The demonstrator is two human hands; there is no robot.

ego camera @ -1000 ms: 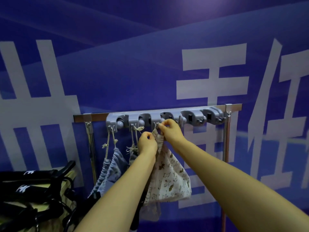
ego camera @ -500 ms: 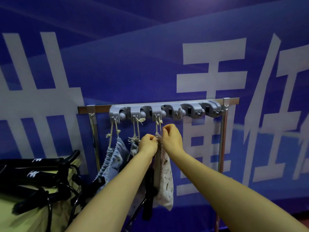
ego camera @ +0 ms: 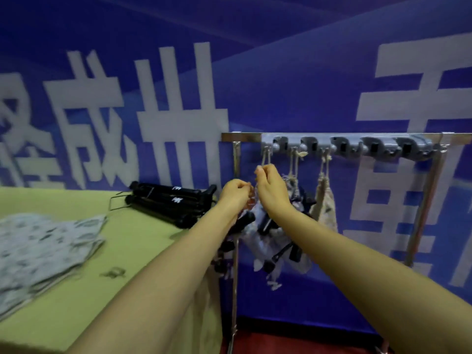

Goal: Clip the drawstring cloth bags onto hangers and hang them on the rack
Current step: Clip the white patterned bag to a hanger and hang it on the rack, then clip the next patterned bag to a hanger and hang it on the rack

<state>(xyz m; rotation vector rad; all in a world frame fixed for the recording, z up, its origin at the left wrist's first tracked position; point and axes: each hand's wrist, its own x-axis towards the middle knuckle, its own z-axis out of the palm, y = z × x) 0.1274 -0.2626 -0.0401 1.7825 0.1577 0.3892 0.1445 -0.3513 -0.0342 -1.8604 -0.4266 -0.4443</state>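
Note:
A grey hook strip (ego camera: 357,145) is fixed to the metal rack rail (ego camera: 240,136). A beige printed drawstring bag (ego camera: 324,208) hangs by its cord from the third hook. Two blue-grey bags (ego camera: 263,241) with black clip hangers hang from the first two hooks, partly hidden by my hands. My right hand (ego camera: 270,190) pinches the cord of the leftmost bag just under its hook. My left hand (ego camera: 235,192) is curled beside it and seems to pinch the same cord lower down; the frame is blurred.
A green table (ego camera: 127,251) stands left of the rack. On it lie a pile of black hangers (ego camera: 168,200), a stack of folded patterned bags (ego camera: 38,246) and a small dark object (ego camera: 112,273). A blue banner wall (ego camera: 281,85) is behind.
Both hands let go of the beige bag, which now hangs from the third hook. They moved left to the first bag's cord. The view swung left, showing the table.

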